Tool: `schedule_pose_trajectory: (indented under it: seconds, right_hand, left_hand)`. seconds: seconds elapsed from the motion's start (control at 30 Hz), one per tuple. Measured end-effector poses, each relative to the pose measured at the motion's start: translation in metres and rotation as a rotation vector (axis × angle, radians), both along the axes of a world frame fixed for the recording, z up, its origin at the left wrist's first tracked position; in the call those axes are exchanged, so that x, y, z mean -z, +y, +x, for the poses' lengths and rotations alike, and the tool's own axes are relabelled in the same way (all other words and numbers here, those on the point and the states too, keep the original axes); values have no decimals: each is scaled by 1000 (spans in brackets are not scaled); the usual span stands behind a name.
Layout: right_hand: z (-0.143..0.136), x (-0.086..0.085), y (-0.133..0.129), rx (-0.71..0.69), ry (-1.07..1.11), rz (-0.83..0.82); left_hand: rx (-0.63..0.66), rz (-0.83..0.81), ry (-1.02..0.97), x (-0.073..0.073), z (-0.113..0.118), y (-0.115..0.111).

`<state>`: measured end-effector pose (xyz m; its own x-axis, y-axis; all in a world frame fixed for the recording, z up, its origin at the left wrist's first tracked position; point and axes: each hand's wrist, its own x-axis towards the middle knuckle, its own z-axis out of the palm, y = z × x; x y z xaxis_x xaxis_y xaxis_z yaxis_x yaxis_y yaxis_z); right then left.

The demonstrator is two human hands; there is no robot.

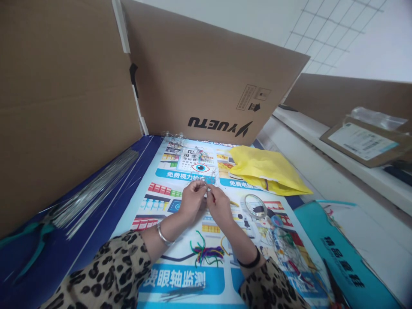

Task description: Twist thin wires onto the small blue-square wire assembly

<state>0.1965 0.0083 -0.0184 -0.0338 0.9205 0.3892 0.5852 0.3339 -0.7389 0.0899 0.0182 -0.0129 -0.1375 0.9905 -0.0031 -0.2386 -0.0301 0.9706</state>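
Observation:
My left hand [193, 198] and my right hand [219, 204] meet over the middle of the printed poster [189, 231]. Fingertips of both hands are pinched together around something too small to make out. Below them on the poster lies a bundle of coloured threads [209, 254], purple, green and red. A clear round ring [255, 206] sits to the right of my right hand. Just beyond my fingers are thin, tangled wire-like pieces [201, 154].
Cardboard walls [206, 81] stand behind and at the left. Silvery wires [96, 189] and teal-handled pliers [40, 244] lie at the left. At the right are a yellow bag [270, 169], a teal package [341, 253] and tangled small items [286, 244].

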Motion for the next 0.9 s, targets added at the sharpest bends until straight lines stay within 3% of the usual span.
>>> schedule_pose_trajectory:
  seconds: [0.43,0.73,0.9]
  right_hand:
    - [14,-10,7,24,557,-215]
    - [19,-11,11,-5,808,-277]
    - [18,-11,11,-15,883,-300]
  left_hand:
    - [-23,48,166,-11,-7,19]
    - [-134,113,330,-25,-40,39]
    - [-86,90,404,-29,-66,52]
